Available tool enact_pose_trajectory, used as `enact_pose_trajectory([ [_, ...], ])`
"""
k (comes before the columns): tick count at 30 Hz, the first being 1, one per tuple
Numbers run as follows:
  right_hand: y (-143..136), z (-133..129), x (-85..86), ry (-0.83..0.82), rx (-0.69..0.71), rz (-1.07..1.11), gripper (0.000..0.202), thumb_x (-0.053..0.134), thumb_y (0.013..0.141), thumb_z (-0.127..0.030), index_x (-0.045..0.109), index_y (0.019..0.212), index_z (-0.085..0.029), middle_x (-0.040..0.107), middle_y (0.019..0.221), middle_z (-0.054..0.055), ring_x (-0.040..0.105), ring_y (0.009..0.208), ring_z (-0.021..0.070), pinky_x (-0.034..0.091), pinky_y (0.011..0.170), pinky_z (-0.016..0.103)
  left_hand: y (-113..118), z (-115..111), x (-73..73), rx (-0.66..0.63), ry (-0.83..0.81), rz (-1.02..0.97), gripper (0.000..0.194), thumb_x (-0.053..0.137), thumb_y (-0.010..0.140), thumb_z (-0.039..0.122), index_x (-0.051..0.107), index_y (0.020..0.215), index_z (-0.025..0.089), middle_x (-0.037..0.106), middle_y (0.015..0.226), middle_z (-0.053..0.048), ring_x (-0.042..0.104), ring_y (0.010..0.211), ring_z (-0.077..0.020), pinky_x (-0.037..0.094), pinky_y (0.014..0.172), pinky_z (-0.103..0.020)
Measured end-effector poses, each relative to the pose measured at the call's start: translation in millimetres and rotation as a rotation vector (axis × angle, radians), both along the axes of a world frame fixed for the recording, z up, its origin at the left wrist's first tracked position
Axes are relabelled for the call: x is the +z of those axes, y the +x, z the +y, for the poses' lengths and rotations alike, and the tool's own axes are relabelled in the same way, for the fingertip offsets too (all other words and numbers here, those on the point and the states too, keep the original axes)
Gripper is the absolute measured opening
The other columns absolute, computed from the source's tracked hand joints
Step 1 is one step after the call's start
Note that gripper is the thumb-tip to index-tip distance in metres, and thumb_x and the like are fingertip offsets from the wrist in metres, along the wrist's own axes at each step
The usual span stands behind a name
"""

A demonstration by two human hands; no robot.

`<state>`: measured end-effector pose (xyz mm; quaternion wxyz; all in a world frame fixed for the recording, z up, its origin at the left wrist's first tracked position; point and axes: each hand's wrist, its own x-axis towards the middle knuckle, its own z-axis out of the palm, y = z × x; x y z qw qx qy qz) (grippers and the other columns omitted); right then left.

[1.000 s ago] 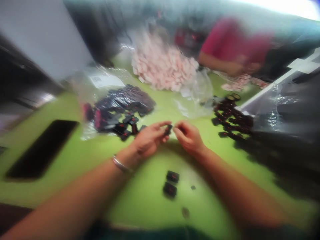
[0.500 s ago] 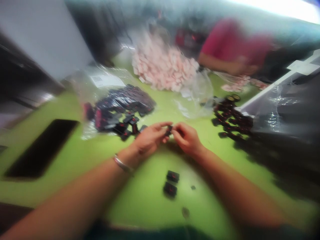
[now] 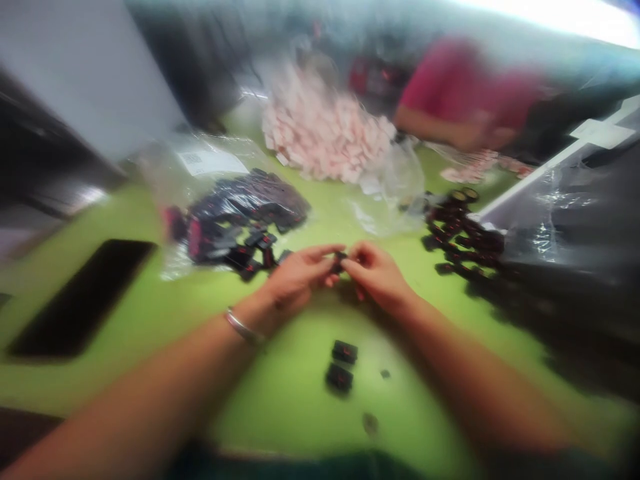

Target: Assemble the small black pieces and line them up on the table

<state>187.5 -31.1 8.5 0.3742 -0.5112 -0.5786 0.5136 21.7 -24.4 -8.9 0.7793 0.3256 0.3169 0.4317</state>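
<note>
Between my two hands, above the green table (image 3: 280,413), is a small black plastic part (image 3: 339,262), mostly covered by fingers. My left hand (image 3: 300,275) is closed on its left side, thumb and fingers pinching it. From the right, my right hand (image 3: 376,273) grips the same part with thumb and forefinger. Closer to me lie two black rectangular parts with red marks, a far one (image 3: 345,351) and a near one (image 3: 339,378). A tiny dark chip (image 3: 385,375) lies to their right.
Left of my hands, a clear bag (image 3: 245,200) spills black parts. Behind stands a bag of pale pink pieces (image 3: 330,137). A pile of black parts (image 3: 463,233) sits right, beside a plastic-wrapped bin (image 3: 565,220). A dark flat slab (image 3: 83,297) lies left. A person in pink (image 3: 465,93) works opposite.
My right hand's fingers have shifted slightly around the small part, the thumb now lying closer against it. My left hand keeps its hold. The two parts on the table have stayed put.
</note>
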Motion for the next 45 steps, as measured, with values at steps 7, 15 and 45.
enact_pose_trajectory([
  [7,3,3,5.6,-0.112,0.1,0.111,0.032,0.068,0.073,-0.043,0.045,0.073,-0.02,0.05,0.052,-0.009,0.041,0.036,0.0049,0.035,0.033,0.017,2,-2,9.0,-0.013,-0.018,-0.023,0.036,0.079,0.066,0.016,0.07,0.1,0.011,0.068,0.079,-0.006,0.057,0.061,-0.0087,0.043,0.057,-0.021],
  [15,14,17,-7.9,0.163,-0.046,-0.573,0.018,0.056,0.078,-0.031,0.057,0.065,-0.018,0.06,0.062,0.0,0.051,0.057,0.0115,0.04,0.057,0.025,-2,7,10.6,0.216,-0.088,-0.043,0.033,0.073,0.069,0.01,0.064,0.101,0.014,0.065,0.075,-0.003,0.059,0.062,-0.0077,0.045,0.06,-0.018],
  [45,8,26,-26.1,0.527,0.023,-0.876,0.009,0.049,0.078,-0.015,0.056,0.072,-0.019,0.062,0.074,0.004,0.047,0.063,0.0153,0.032,0.06,0.026,-3,7,0.2,0.115,-0.044,0.017,0.044,0.074,0.069,0.017,0.06,0.11,0.011,0.065,0.079,-0.006,0.053,0.055,-0.0064,0.038,0.049,-0.016],
])
